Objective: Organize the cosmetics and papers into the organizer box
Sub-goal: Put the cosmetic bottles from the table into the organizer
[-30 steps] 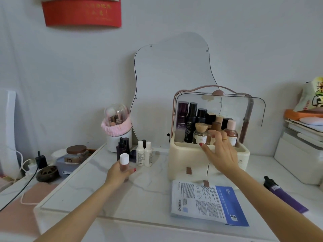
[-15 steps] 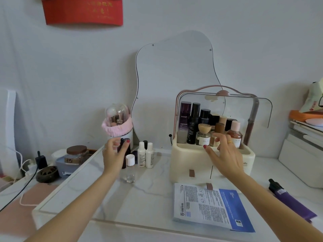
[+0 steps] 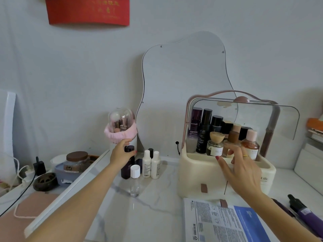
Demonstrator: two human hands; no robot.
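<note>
— Item one?

— Organizer box: cream plastic, rounded corners, two brown pull tabs on the front, clear hinged lid raised under a pink handle. It stands at the right rear of the marble table. The top tray is packed with upright bottles: dark tall ones at the back, a wooden-capped perfume in front.

— The hands?

— Right hand: arm reaching forward, palm down, fingers spread and loose over the box's front rim, holding nothing, fingertips at the front row of bottles; whether they touch I cannot tell. Left hand: arm stretched to the far left cluster, fingers wrapped around the top of a dark bottle that stands on the table.

— Around that?

— Just beside the dark bottle, a small clear bottle with a white cap, then two white bottles, side by side. Behind them, a domed brush holder with a pink fabric band, and a wavy-edged mirror against the wall.

— Papers?

— One blue-and-white printed packet, flat, in front of the box. A purple tube lies at its right, partly behind the right forearm.
</note>
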